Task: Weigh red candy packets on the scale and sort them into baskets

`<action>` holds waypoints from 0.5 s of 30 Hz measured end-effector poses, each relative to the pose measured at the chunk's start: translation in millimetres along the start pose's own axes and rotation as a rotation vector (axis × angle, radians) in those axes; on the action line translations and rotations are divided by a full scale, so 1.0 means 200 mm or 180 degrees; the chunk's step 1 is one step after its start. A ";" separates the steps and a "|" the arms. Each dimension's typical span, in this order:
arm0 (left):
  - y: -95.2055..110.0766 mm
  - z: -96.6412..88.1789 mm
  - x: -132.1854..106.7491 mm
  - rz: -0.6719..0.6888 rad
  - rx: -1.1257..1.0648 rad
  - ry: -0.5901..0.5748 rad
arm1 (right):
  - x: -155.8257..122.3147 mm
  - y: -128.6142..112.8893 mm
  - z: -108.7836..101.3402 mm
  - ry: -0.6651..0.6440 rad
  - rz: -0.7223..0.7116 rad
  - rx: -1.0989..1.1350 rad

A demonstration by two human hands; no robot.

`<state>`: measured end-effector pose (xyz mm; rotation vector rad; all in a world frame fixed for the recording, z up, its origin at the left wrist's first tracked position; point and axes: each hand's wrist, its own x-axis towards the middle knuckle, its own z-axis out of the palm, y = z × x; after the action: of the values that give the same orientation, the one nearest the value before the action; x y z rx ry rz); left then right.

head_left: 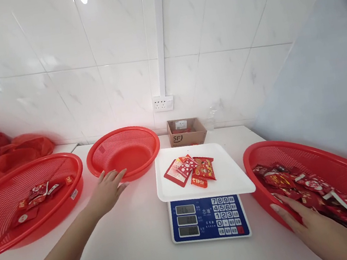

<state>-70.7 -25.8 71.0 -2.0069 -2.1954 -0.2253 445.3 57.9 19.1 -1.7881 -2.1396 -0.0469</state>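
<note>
My left hand is open, its fingers spread, just in front of the middle red basket, which has nothing in it. My right hand grips the near rim of the right red basket, thumb outside; some fingers are hidden. That basket holds many small red packets. Between my hands stands a digital scale with a white tray. Several red packets and a flat red card-like piece lie together on the tray.
At left, another red basket holds several packets. Red mesh cloth is heaped behind it. A cardboard box and a clear plastic bottle stand by the tiled wall, below a socket.
</note>
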 end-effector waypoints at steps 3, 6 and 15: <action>-0.09 -0.02 -0.05 -0.0204 -0.0113 0.0002 | 0.00 -0.05 -0.05 -0.0373 0.0268 -0.0142; -0.21 -0.04 -0.13 -0.0431 -0.0263 0.0053 | 0.01 -0.11 -0.11 -0.0618 0.0453 -0.0203; 0.30 -0.15 -0.02 -0.0123 -0.1089 0.0065 | 0.04 -0.20 -0.16 -0.1040 0.0783 -0.0257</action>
<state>-10.9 -31.1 99.4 -2.1119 -2.3130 -0.6645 413.7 49.8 59.4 -2.2238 -2.1316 0.2390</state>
